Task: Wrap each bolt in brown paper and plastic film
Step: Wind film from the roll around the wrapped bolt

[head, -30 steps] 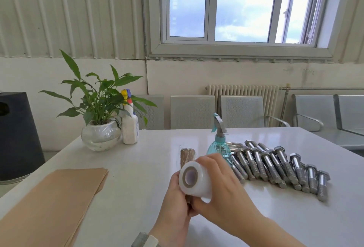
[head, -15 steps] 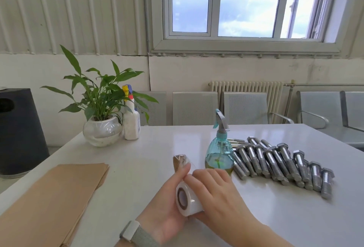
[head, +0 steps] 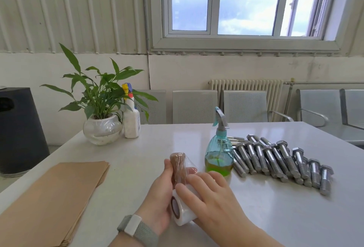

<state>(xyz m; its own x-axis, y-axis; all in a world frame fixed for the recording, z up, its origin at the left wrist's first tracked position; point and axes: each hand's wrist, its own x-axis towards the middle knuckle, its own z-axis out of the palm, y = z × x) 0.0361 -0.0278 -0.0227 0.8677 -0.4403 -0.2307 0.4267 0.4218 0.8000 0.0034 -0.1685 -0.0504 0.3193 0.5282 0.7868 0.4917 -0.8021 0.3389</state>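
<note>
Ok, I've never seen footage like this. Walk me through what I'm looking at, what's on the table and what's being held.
There is no machine here. A person wears a camera on the head, so the one picture looks forward and down at their own two hands. The left hand grips a bolt already wrapped in brown paper. The right hand holds a roll of film against it, and clear film already covers the bolt's top. On the white table lie a stack of paper, a row of bare bolts, a blue spray bottle, a white bottle and a plant.
</note>
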